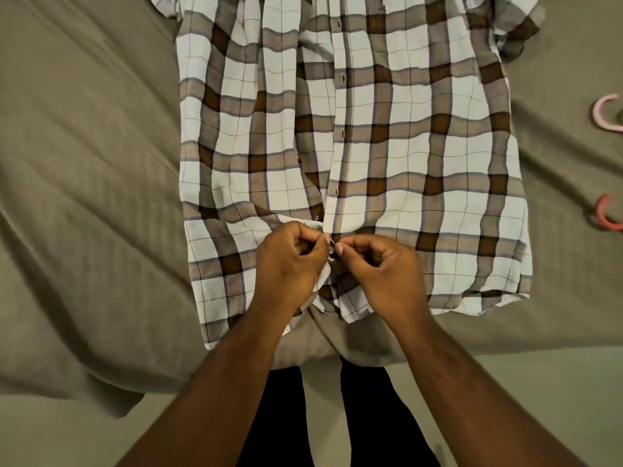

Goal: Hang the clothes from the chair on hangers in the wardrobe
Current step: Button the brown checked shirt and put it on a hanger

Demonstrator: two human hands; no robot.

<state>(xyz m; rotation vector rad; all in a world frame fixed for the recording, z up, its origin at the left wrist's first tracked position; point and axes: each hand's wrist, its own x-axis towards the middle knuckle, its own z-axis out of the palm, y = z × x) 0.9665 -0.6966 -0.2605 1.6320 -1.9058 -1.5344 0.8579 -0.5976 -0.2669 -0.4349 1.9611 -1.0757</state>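
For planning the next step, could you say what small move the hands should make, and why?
Probably push the button through its hole: left hand and right hand pinch the shirt around it, and the buttonholes above lie open.

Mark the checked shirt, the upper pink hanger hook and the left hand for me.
checked shirt (404,146), head view, on a front panel.
upper pink hanger hook (596,113), head view, on the hook's bend.
left hand (290,261), head view, on the back of the hand.

A bedroom at home: a bed (87,183) with an olive sheet, hanger hooks (606,112) lying on it.
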